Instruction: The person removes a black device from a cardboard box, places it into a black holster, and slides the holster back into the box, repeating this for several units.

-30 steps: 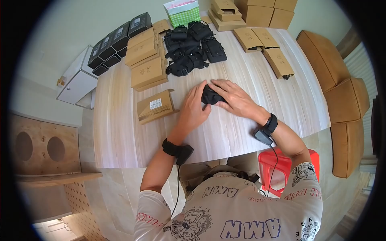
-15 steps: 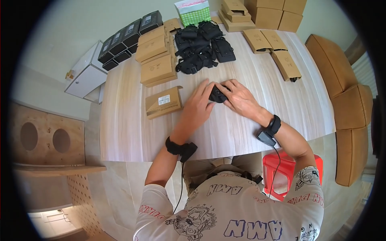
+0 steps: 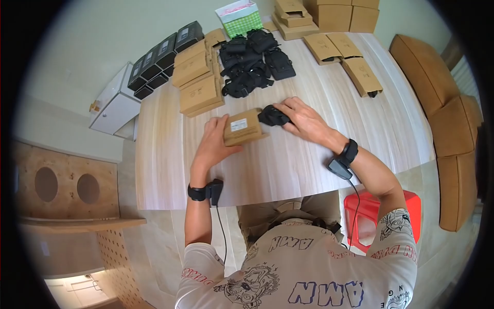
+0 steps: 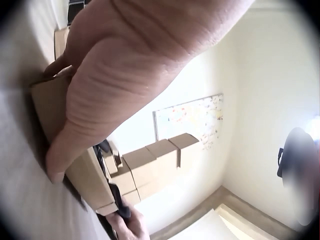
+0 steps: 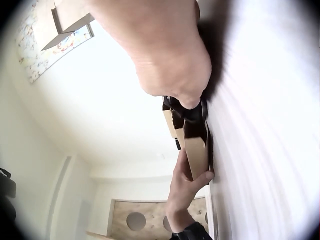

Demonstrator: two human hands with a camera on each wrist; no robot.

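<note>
In the head view a small brown carton [image 3: 242, 129] with a white label lies on the table, its right end against a bundled black strap item [image 3: 274, 116]. The left hand [image 3: 212, 141] grips the carton's left end, thumb at the near side and fingers at the far side. The right hand [image 3: 307, 122] holds the black item at the carton's end. From the right wrist view, the carton's end [image 5: 196, 145] is open towards the black item [image 5: 187, 111]; how far the item reaches inside cannot be told.
Black pouches and straps [image 3: 249, 62] lie beyond the hands. Stacked brown cartons [image 3: 198, 82] and black boxes [image 3: 164, 51] stand at the left. Three cartons [image 3: 360, 76] lie at the right, larger boxes [image 3: 332, 18] at the back. A red stool [image 3: 368, 216] stands near the table.
The left hand has let go of the black item and moved left to grip the labelled carton, which is now closer to the right hand. The right hand keeps the black item.
</note>
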